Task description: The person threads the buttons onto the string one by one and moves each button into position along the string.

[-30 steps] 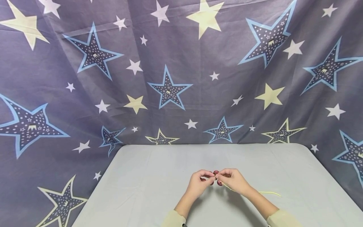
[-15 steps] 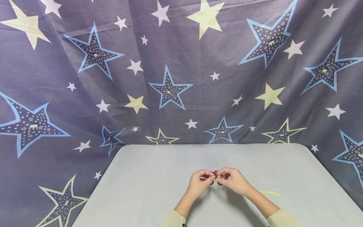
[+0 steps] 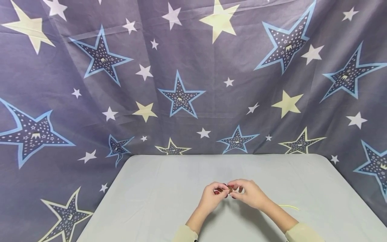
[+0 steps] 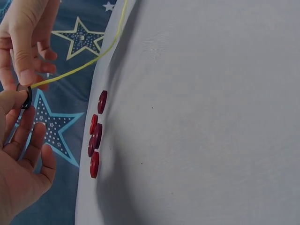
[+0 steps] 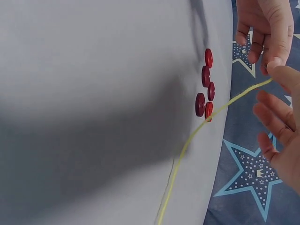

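Observation:
In the head view my left hand (image 3: 211, 196) and right hand (image 3: 249, 195) meet fingertip to fingertip over the near-middle of the table. A dark round button (image 4: 28, 97) is pinched between my left thumb and fingers, seen nearly edge-on in the left wrist view. My right thumb and forefinger come down at its upper edge and pinch the end of a yellow cord (image 5: 239, 97). From there the cord runs off across the table, its tail beyond my right forearm. Behind the fingers, several red buttons (image 4: 97, 136) lie in a loose cluster, partly hidden in the head view.
A pale grey cloth covers the table (image 3: 157, 188). Its far edge meets a dark curtain (image 3: 193, 67) printed with stars, which also hangs at both sides. Shadows of the hands and arms fall across the cloth.
My right fingers have shifted slightly on the button, and more of its dark face shows between the hands. The stretch of cord seen below my right hand earlier is hidden now.

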Demonstrator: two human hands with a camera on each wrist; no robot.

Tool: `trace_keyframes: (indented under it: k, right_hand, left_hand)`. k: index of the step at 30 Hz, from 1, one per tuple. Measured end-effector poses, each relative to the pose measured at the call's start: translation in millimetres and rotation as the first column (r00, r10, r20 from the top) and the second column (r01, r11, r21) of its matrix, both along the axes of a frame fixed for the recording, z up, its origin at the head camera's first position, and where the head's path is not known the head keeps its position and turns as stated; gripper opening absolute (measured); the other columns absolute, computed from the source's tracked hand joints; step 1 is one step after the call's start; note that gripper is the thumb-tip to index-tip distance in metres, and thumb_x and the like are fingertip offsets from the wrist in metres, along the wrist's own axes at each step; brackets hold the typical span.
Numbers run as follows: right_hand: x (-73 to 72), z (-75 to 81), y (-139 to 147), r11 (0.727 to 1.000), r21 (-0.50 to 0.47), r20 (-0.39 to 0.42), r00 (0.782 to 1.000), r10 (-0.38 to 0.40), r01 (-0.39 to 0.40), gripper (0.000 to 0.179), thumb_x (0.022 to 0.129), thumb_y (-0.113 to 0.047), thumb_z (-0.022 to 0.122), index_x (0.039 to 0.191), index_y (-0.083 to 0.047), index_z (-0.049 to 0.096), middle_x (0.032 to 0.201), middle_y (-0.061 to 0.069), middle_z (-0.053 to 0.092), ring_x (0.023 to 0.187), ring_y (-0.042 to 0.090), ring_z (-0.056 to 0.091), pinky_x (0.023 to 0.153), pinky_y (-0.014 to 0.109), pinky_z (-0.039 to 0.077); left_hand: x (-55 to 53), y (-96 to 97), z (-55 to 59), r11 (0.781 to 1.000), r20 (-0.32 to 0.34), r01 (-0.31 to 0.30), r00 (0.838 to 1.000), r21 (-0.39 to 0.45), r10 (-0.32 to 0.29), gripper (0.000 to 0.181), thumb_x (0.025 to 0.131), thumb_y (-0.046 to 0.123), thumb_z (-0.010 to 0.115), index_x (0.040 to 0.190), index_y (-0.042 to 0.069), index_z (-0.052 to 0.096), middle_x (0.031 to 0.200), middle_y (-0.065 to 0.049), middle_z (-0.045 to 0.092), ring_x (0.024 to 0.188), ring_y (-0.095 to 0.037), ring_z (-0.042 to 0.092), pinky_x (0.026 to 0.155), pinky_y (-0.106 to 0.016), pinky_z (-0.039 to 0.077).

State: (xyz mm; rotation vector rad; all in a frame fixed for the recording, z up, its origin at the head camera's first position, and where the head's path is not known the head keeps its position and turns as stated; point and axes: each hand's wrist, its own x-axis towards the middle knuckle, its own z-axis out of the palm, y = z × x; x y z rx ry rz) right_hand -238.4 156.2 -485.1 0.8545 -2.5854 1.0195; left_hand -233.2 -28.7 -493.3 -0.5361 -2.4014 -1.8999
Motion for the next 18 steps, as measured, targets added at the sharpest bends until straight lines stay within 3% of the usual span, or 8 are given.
trace_keyframes:
  k: [5, 9, 18]
  right_hand:
    - [2.5, -0.2, 0, 0.981, 0.175, -0.165, 0.985, -0.058, 0.087, 0.027, 0.074, -0.027, 0.077, 0.098, -0.020, 0.068, 0.083, -0.011, 0.066, 0.074, 0.009, 0.058, 0.071, 0.026, 0.035]
    - [3.2, -1.9, 2, 0.968, 0.228, -0.195, 0.979, -0.056, 0.100, 0.026, 0.072, -0.028, 0.077, 0.095, -0.021, 0.067, 0.080, -0.008, 0.064, 0.075, 0.009, 0.057, 0.070, 0.026, 0.034]
    - [5.7, -0.5, 8, 0.969, 0.223, -0.192, 0.979, -0.062, 0.105, 0.026, 0.072, -0.028, 0.077, 0.095, -0.019, 0.068, 0.079, -0.008, 0.064, 0.074, 0.010, 0.056, 0.069, 0.025, 0.034]
  left_hand:
    - [-12.6, 1.0, -26.4, 0.999, -0.016, -0.014, 1.000, -0.035, 0.014, 0.007, 0.081, 0.010, 0.070, 0.085, 0.004, 0.069, 0.088, -0.012, 0.066, 0.071, 0.001, 0.052, 0.063, -0.015, 0.044]
    - [-12.2, 2.0, -28.3, 0.999, -0.011, -0.011, 1.000, -0.049, 0.011, 0.008, 0.081, 0.010, 0.071, 0.086, 0.003, 0.069, 0.088, -0.013, 0.067, 0.072, 0.000, 0.051, 0.063, -0.015, 0.044]
    - [-11.1, -0.4, -24.9, 0.998, -0.014, 0.004, 1.000, -0.064, -0.005, 0.011, 0.081, 0.015, 0.071, 0.086, 0.006, 0.069, 0.085, -0.008, 0.066, 0.072, 0.000, 0.052, 0.064, -0.015, 0.046]
